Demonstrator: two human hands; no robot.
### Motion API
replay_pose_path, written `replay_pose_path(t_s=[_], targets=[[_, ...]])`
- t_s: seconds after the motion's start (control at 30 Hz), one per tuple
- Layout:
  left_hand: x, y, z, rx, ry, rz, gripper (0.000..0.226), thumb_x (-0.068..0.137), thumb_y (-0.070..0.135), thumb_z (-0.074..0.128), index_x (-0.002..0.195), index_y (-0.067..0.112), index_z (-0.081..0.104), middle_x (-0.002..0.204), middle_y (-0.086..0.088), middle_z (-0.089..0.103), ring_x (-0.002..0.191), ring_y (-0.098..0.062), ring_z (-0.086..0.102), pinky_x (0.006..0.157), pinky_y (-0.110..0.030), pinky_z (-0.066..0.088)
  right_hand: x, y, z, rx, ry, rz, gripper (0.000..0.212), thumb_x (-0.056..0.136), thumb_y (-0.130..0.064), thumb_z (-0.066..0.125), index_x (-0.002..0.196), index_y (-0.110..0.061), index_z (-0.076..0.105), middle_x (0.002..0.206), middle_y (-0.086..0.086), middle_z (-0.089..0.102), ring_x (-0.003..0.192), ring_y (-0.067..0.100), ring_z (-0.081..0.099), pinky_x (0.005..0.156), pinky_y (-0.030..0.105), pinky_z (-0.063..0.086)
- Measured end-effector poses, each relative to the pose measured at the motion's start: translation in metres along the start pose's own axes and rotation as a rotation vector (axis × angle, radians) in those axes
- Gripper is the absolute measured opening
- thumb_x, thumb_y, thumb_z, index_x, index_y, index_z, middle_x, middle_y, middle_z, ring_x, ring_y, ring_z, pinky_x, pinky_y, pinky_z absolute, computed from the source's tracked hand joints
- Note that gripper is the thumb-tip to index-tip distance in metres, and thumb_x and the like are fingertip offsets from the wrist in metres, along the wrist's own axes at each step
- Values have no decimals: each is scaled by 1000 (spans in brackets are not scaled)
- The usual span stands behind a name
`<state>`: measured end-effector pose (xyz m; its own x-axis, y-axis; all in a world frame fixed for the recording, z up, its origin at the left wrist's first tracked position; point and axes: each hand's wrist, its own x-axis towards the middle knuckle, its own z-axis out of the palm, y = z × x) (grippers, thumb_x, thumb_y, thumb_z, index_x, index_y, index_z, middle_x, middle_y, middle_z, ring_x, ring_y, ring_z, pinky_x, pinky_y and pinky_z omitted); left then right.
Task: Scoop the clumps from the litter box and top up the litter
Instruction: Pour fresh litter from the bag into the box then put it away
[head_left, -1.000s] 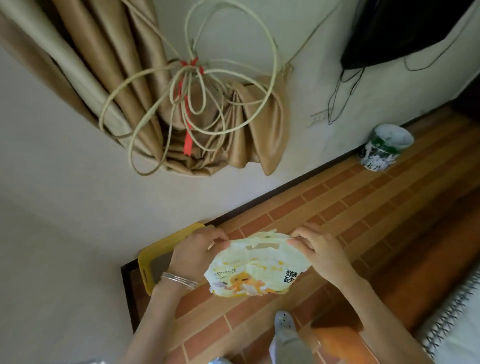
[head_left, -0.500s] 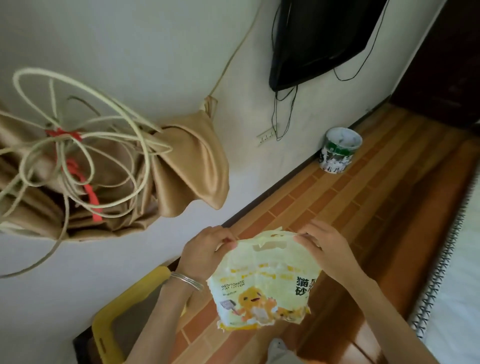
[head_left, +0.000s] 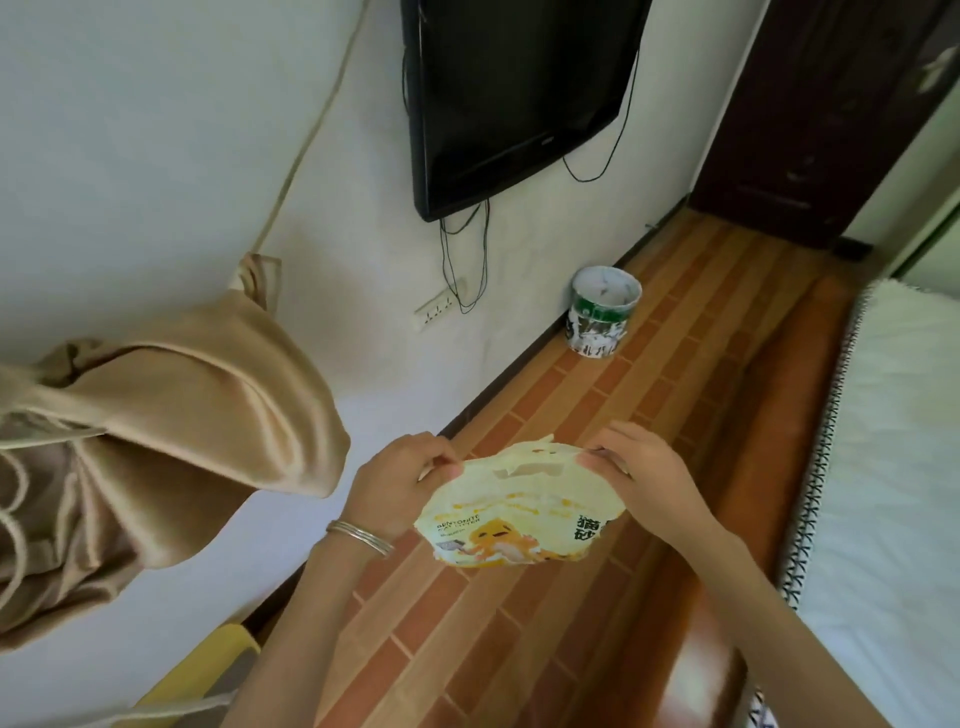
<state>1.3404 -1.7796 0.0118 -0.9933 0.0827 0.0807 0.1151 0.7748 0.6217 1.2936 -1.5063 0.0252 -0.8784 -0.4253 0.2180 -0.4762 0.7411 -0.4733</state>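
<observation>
I hold a pale yellow cat litter bag with a cartoon print in front of me, above the floor. My left hand pinches its top left corner and my right hand pinches its top right corner. The bag looks flat and crumpled, its torn top edge stretched between my hands. Only a yellow corner of the litter box shows at the bottom left, against the wall; its inside is out of view.
The floor has a brick pattern. A green and white bucket stands by the wall ahead. A tied tan curtain hangs at left, a wall television above, a white bed at right.
My view has swung right and up: the litter box slid almost out of frame and the bed came in. Both hands keep pinching the bag's top corners, and the bag now hangs less upright.
</observation>
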Motion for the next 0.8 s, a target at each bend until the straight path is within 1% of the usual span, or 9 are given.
replay_pose_path(t_s=[0.13, 0.23, 0.3, 0.37, 0.53, 0.6, 0.67, 0.73, 0.8], targets=[[44, 8, 2, -3, -19, 28, 16, 79, 55, 42, 75, 43, 52, 76, 24, 55, 80, -2, 51, 74, -32, 45, 22, 22, -11, -6, 34, 37, 15, 90, -28, 56, 84, -16, 63, 80, -11, 54, 80, 13, 51, 69, 31, 40], [78, 9, 6, 34, -31, 42, 10, 87, 41, 55, 78, 38, 56, 77, 23, 55, 81, -2, 50, 72, -27, 42, 39, 38, -15, -22, 45, 66, 19, 91, -30, 54, 84, -15, 62, 77, -10, 51, 78, 10, 47, 67, 28, 36], [102, 9, 9, 45, -40, 48, 11, 89, 33, 58, 78, 36, 56, 77, 23, 55, 81, -1, 49, 70, -25, 40, 53, 49, -17, -27, 41, 84, 20, 91, -31, 54, 84, -14, 62, 78, -9, 52, 78, 11, 47, 67, 29, 38], [129, 8, 12, 28, -60, 56, 12, 88, 33, 59, 77, 36, 56, 78, 23, 55, 81, 0, 50, 70, -24, 40, 69, 61, -18, -37, 40, 92, 19, 91, -30, 54, 84, -15, 62, 79, -9, 53, 80, 13, 49, 68, 30, 40], [196, 10, 12, 38, -126, 102, 13, 89, 35, 57, 77, 39, 53, 79, 24, 55, 80, 2, 49, 64, -19, 35, 111, 89, -28, -24, 70, 128, 12, 90, -26, 57, 85, -17, 62, 76, -18, 49, 79, 12, 50, 67, 30, 42], [221, 11, 12, 41, -144, 121, 11, 89, 35, 57, 78, 37, 55, 81, 20, 56, 80, 1, 48, 64, -19, 36, 128, 99, -32, -24, 79, 152, 12, 90, -26, 57, 87, -16, 64, 81, -11, 56, 82, 14, 53, 68, 31, 45], [246, 13, 11, 48, -161, 138, 10, 89, 35, 57, 79, 35, 56, 82, 17, 57, 79, 0, 48, 65, -22, 38, 142, 109, -35, -27, 87, 171, 11, 90, -26, 57, 87, -17, 64, 83, -7, 59, 82, 14, 53, 67, 32, 46], [269, 16, 12, 53, -173, 159, 8, 89, 35, 56, 81, 33, 59, 83, 16, 57, 78, -1, 48, 65, -24, 38, 155, 119, -40, -35, 103, 190, 10, 90, -27, 57, 86, -20, 62, 79, -15, 53, 80, 11, 50, 65, 29, 42], [290, 21, 14, 52, -179, 184, 8, 89, 35, 56, 81, 32, 59, 81, 16, 56, 76, -1, 47, 61, -23, 35, 166, 129, -45, -46, 119, 204, 10, 91, -26, 57, 83, -21, 61, 74, -20, 46, 76, 8, 45, 64, 27, 37]])
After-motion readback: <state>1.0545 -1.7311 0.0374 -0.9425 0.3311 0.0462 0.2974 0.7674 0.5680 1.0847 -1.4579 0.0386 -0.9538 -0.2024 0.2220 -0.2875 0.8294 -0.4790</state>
